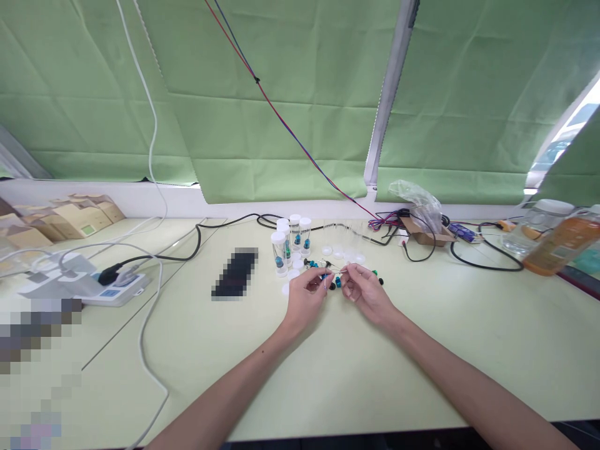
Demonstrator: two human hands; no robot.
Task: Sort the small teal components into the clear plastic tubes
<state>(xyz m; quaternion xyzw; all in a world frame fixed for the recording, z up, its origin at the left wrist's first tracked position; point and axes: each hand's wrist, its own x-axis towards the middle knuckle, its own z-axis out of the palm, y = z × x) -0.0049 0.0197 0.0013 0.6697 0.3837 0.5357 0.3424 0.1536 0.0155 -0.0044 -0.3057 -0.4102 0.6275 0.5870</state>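
Note:
My left hand (307, 294) and my right hand (368, 292) are close together over the table, thumbs and fingertips pinched. A thin wire-like piece (335, 270) spans the gap between their fingertips; its exact kind is too small to tell. Around and behind the fingers lie several small blue, green and black parts (338, 282), partly hidden by the hands. Left of these, several clear tubes with white caps (279, 255) stand upright with small blue or green parts inside. White round caps (293, 274) lie beside my left hand. Behind my right hand are uncapped clear tubes (352, 236).
A dark pixelated rectangle (235, 274) lies left of the tubes. White power strips (117, 289) and cables are farther left, near cardboard boxes (87, 215). At right are a small open carton (424, 231), black cables, a clear jar (539, 226) and an orange bottle (562, 244).

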